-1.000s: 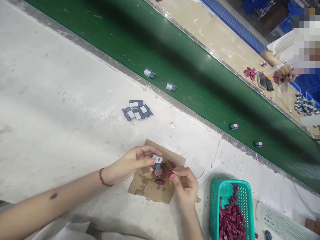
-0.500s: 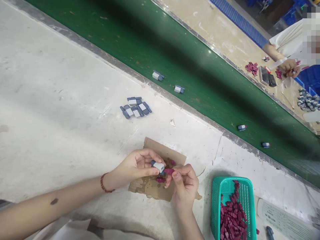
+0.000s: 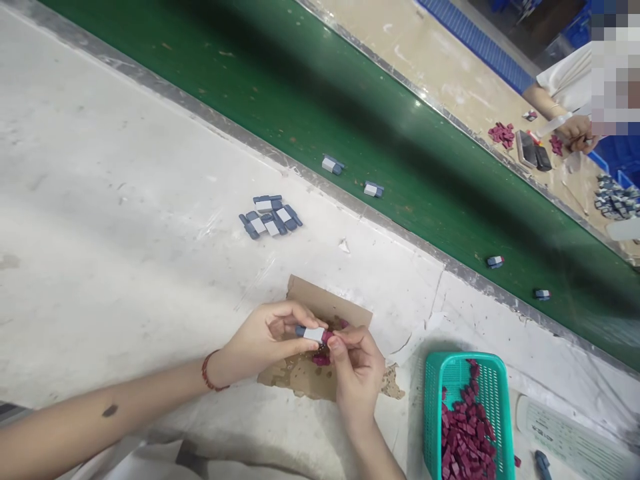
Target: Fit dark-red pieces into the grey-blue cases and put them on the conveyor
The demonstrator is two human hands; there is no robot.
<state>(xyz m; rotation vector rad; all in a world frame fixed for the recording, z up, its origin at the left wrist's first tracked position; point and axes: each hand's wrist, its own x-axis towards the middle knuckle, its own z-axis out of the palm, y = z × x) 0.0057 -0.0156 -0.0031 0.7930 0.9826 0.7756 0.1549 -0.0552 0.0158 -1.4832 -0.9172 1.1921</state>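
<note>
My left hand (image 3: 267, 337) pinches a small blue-and-white block (image 3: 311, 333) over a scrap of brown cardboard (image 3: 327, 307). My right hand (image 3: 356, 370) meets it from the right, its fingertips pressing a small magenta piece (image 3: 326, 336) against the block's end. Another magenta piece (image 3: 320, 360) lies on the cardboard just below. A teal basket (image 3: 457, 370) holding several magenta pieces sits to the right of my right hand.
Several blue-and-white blocks (image 3: 270, 217) lie grouped on the white table. A green conveyor belt (image 3: 350, 113) runs diagonally behind, carrying single blocks (image 3: 332, 165). Across it another person's hand (image 3: 575, 130) works at a bench. A printed white sheet (image 3: 565, 433) lies at lower right.
My hands have come together: the right hand brought the magenta piece up to the block in my left hand. The blocks on the belt have drifted to the right.
</note>
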